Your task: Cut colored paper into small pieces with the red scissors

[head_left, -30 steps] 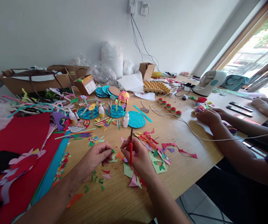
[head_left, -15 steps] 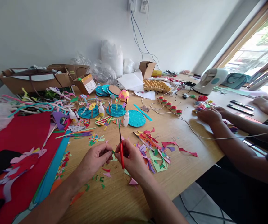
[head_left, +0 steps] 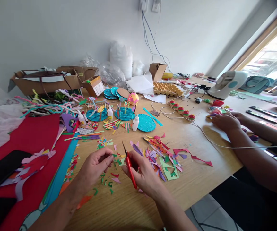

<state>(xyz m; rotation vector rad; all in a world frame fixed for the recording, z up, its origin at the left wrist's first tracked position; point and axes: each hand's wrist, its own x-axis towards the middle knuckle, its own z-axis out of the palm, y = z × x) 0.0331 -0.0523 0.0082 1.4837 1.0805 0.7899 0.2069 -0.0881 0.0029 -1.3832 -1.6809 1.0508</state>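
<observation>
Low over the table, my left hand (head_left: 98, 165) pinches a small scrap of green paper (head_left: 114, 155) between thumb and fingertips. My right hand (head_left: 144, 171) is closed around red-handled scissors (head_left: 131, 171), whose dark blades point away from me and slightly left. A short gap separates the blades from the green scrap. Beneath and between the hands lie curled green clippings (head_left: 103, 179) and a pink scrap (head_left: 116, 180). Right of my right hand spreads a heap of paper offcuts (head_left: 156, 149), with a light green cut-out sheet (head_left: 169, 170) at its near side.
Glue bottles (head_left: 135, 123) stand before decorated blue discs (head_left: 125, 114) and a plain blue disc (head_left: 146, 123). Red sheets (head_left: 36, 138) cover the left side. A white cable (head_left: 212, 142) crosses the right, near a co-worker's hands (head_left: 226, 123). Cardboard boxes (head_left: 49, 81) line the wall.
My right hand has drawn back from my left, and the scissors now tilt left, away from the green scrap. More green clippings show on the table. The view has turned slightly left.
</observation>
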